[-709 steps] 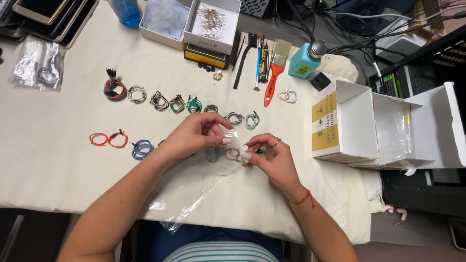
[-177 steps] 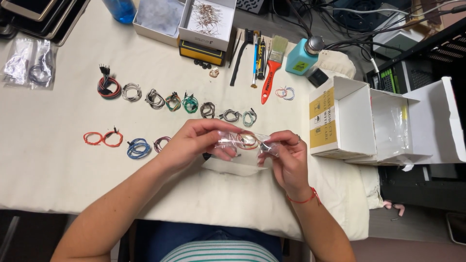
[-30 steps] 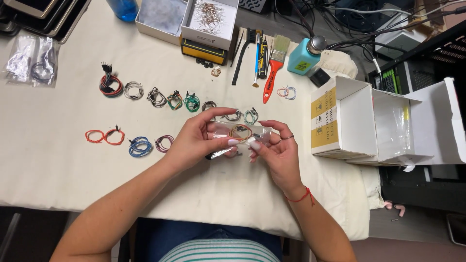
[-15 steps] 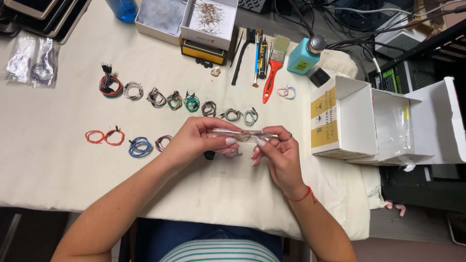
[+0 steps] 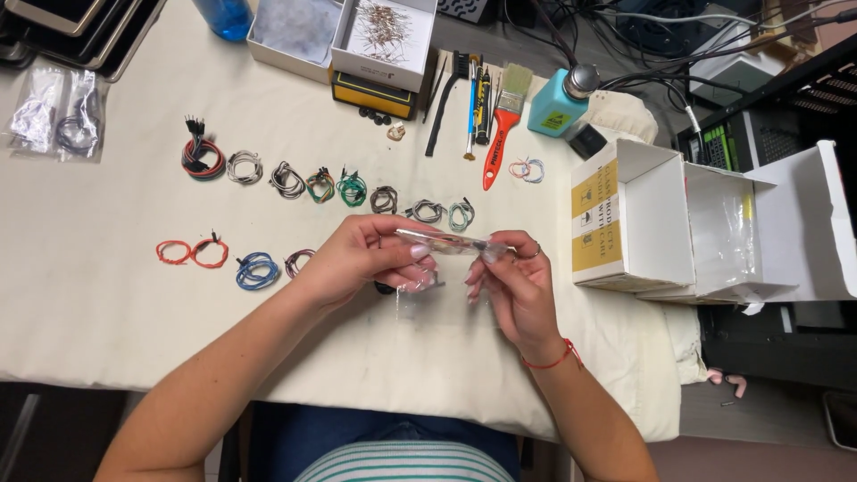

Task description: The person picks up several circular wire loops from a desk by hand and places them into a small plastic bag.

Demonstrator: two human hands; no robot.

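Head view: both hands pinch a clear bag [image 5: 446,243] above the table [image 5: 107,312], left hand [image 5: 361,263] at its left end, right hand [image 5: 511,284] at its right; wire coils [image 5: 353,187] lie just beyond.

Clear bag [image 5: 442,243] in fingers, open white-yellow box [image 5: 625,219] right

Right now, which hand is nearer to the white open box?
Right. The right hand is just beside the white open box, while the left hand is farther away, across the small clear bag both hold.
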